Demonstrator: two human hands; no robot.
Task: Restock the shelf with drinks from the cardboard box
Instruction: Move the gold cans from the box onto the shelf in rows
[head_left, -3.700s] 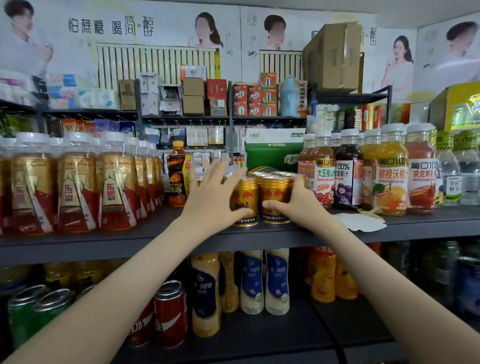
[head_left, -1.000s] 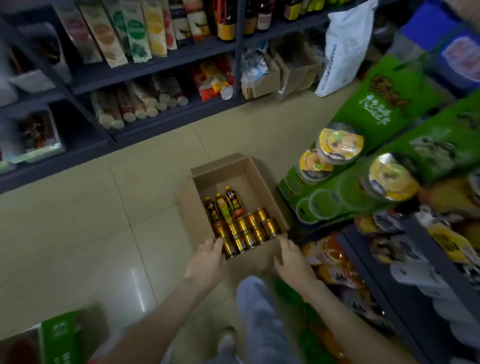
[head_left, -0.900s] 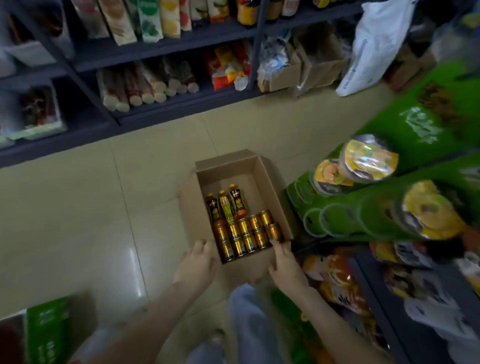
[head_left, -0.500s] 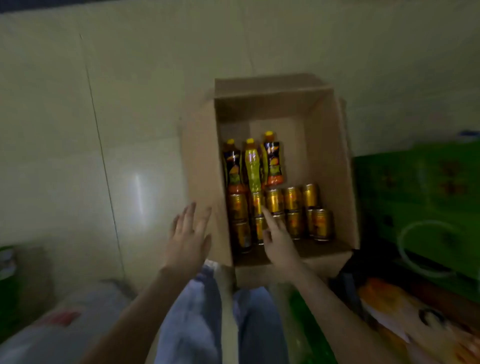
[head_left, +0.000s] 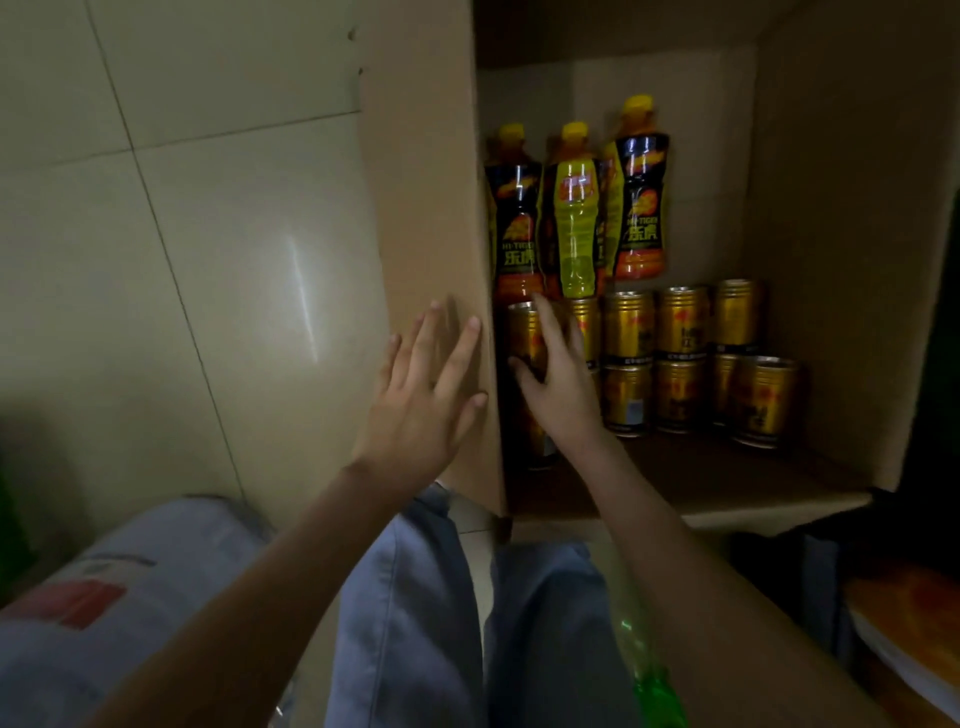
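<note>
An open cardboard box (head_left: 426, 197) stands on the floor in front of me. Inside it are several gold cans (head_left: 680, 358) in two rows and three yellow-capped bottles (head_left: 574, 218) behind them. My left hand (head_left: 426, 400) lies flat, fingers spread, against the outside of the box's left wall. My right hand (head_left: 558, 384) is inside the box over the leftmost gold cans, fingers extended and touching them; no grip shows.
Beige floor tiles (head_left: 182, 260) spread to the left of the box. My blue-trousered legs (head_left: 415, 623) are below it. A pale package with a red patch (head_left: 93, 597) lies at the lower left; orange goods (head_left: 904, 613) sit at the lower right.
The view has dropped from the shelf aisle to close over the box. My right hand has gone deeper into the box onto the left cans; my left hand has come against the box wall.
</note>
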